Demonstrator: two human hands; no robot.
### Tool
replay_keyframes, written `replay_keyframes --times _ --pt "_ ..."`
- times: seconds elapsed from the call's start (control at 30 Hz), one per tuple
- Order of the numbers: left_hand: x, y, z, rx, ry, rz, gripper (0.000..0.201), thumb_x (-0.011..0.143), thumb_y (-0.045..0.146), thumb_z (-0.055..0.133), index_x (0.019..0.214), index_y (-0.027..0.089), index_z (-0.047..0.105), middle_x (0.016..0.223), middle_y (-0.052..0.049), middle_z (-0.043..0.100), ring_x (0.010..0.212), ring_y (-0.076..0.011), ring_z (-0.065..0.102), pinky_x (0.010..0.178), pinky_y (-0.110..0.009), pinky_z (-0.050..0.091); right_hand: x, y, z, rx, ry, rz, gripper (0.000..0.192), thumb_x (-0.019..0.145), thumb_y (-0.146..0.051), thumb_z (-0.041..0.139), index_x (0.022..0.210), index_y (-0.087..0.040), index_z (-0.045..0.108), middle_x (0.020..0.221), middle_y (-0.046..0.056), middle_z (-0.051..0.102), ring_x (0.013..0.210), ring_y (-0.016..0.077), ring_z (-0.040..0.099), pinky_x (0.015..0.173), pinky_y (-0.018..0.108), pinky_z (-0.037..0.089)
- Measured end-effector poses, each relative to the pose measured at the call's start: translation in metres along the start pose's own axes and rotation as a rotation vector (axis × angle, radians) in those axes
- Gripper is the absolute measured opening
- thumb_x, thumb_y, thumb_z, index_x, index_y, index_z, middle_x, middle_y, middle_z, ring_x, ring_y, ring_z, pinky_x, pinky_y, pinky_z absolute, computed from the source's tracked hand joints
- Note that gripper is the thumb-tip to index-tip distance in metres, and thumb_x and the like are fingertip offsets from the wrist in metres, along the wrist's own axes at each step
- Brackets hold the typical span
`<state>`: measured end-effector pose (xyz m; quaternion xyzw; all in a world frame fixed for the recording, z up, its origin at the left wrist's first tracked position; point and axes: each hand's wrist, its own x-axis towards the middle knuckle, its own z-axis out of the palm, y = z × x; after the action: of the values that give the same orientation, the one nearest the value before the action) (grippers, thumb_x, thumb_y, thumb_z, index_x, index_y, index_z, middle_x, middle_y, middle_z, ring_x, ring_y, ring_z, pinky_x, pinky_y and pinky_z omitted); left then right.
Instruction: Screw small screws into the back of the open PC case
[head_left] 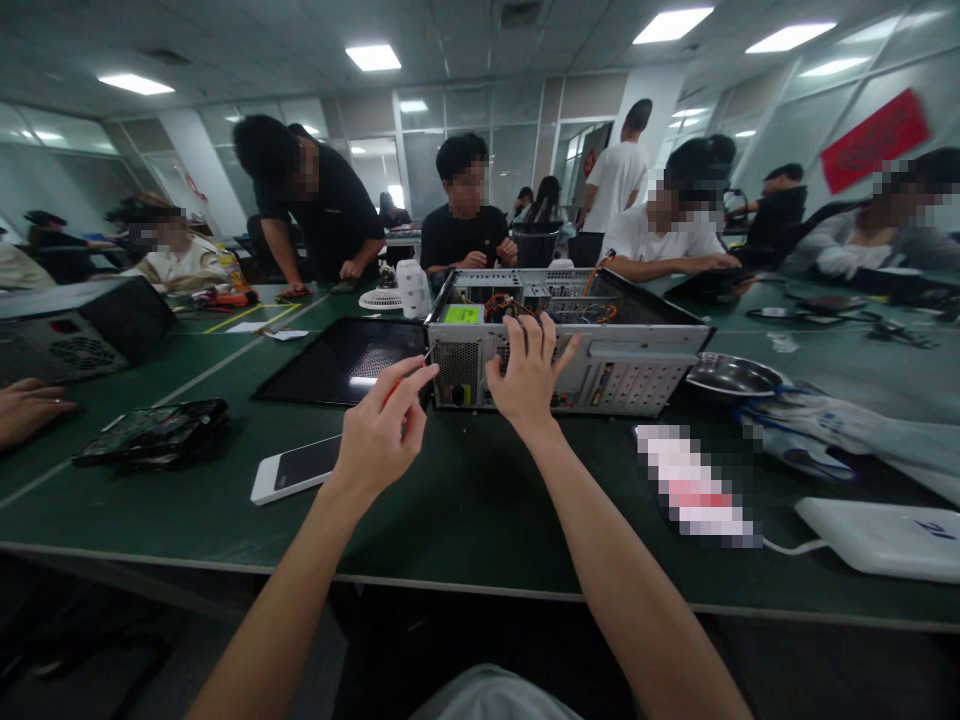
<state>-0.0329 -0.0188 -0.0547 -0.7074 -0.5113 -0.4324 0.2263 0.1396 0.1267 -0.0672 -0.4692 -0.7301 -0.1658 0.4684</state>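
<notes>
An opened computer case (637, 375) lies on its side in front of me, its rear panel facing me. Wires and a bright green label (463, 314) show inside. My left hand (382, 425) is closed around a screwdriver (396, 388) with a reddish handle. Its thin shaft points at the left edge of the rear panel; whether the tip touches a screw is too small to tell. With fingers spread, my right hand (529, 375) rests against the rear panel and its top edge. A black side panel (330, 365) lies flat left of the case.
A white phone-like device (296, 470) lies by my left forearm, with stacked circuit boards (154, 432) farther left. To the right are a metal bowl (735, 375), gloves (810, 430), a blurred phone (690, 485) and a white power bank (885, 540). Co-workers sit and stand across the table.
</notes>
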Motion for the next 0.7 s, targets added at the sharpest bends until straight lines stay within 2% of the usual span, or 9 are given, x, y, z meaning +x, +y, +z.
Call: replay_keyframes --times 0.07,0.13,0.2,0.3,0.43,0.5,0.57,0.7 --pt "-0.0042 -0.0025 -0.0011 0.030 -0.003 0.008 0.043 0.101 0.018 0.045 0.143 0.023 0.054 0.143 -0.012 0.062 0.115 -0.0198 0.068 0.086 -0.031 0.061 0.0005 -0.0002 -0.0004 -0.007 -0.009 -0.002 0.056 0.088 -0.023 0.049 0.143 -0.019 0.054 0.148 0.015 0.054 0.149 0.0346 0.034 0.123 0.068 0.001" --pt "-0.0063 -0.0056 -0.0026 0.077 0.005 0.001 0.043 0.102 0.023 0.047 0.146 0.023 0.052 0.142 -0.012 0.064 0.120 -0.0213 0.068 0.088 -0.031 0.060 0.0007 -0.0003 -0.0007 -0.016 -0.014 -0.003 0.056 0.087 -0.022 0.049 0.143 -0.018 0.054 0.148 0.015 0.054 0.149 0.0349 0.034 0.123 0.069 0.002" --pt "-0.0063 -0.0083 -0.0042 0.128 0.014 -0.013 0.040 0.103 0.028 0.051 0.142 0.023 0.056 0.135 -0.011 0.069 0.113 -0.0211 0.071 0.085 -0.030 0.060 0.0007 -0.0004 -0.0005 -0.028 -0.014 -0.004 0.056 0.087 -0.022 0.048 0.143 -0.018 0.054 0.149 0.015 0.054 0.149 0.0352 0.034 0.123 0.069 0.002" --pt "-0.0027 -0.0096 -0.0062 0.161 0.039 -0.052 0.030 0.103 0.033 0.052 0.127 0.021 0.067 0.124 -0.009 0.075 0.101 -0.0201 0.074 0.079 -0.029 0.059 0.0005 -0.0004 0.0001 -0.035 -0.008 -0.007 0.056 0.088 -0.022 0.047 0.143 -0.018 0.053 0.149 0.014 0.053 0.149 0.0351 0.034 0.122 0.070 0.003" --pt "0.0023 -0.0061 -0.0078 0.155 0.053 -0.087 0.024 0.102 0.033 0.052 0.113 0.020 0.070 0.118 -0.009 0.075 0.099 -0.0199 0.073 0.078 -0.029 0.059 0.0004 -0.0003 -0.0005 -0.010 -0.003 -0.002 0.054 0.088 -0.023 0.048 0.141 -0.018 0.054 0.148 0.014 0.054 0.149 0.0344 0.034 0.123 0.069 0.002" --pt "0.0022 -0.0037 -0.0082 0.169 0.034 -0.080 0.024 0.098 0.031 0.056 0.116 0.021 0.068 0.123 -0.010 0.072 0.101 -0.0209 0.072 0.076 -0.030 0.059 0.0004 -0.0003 -0.0015 -0.008 -0.015 -0.002 0.055 0.087 -0.022 0.049 0.142 -0.018 0.053 0.148 0.014 0.054 0.150 0.0343 0.032 0.123 0.070 0.002" --pt "0.0000 -0.0026 -0.0078 0.185 0.007 -0.067 0.033 0.094 0.026 0.057 0.126 0.022 0.063 0.130 -0.011 0.068 0.101 -0.0208 0.071 0.070 -0.028 0.058 0.0006 -0.0005 -0.0025 -0.016 -0.027 -0.002 0.057 0.086 -0.021 0.049 0.143 -0.018 0.052 0.148 0.015 0.053 0.150 0.0347 0.032 0.122 0.070 0.002" --pt "-0.0063 -0.0055 -0.0045 0.166 -0.029 -0.059 0.045 0.097 0.023 0.050 0.141 0.023 0.051 0.133 -0.011 0.066 0.094 -0.0178 0.071 0.063 -0.024 0.054 0.0014 -0.0013 -0.0038 -0.018 -0.040 0.004 0.058 0.086 -0.021 0.048 0.143 -0.018 0.052 0.149 0.015 0.053 0.150 0.0355 0.033 0.122 0.071 0.002"
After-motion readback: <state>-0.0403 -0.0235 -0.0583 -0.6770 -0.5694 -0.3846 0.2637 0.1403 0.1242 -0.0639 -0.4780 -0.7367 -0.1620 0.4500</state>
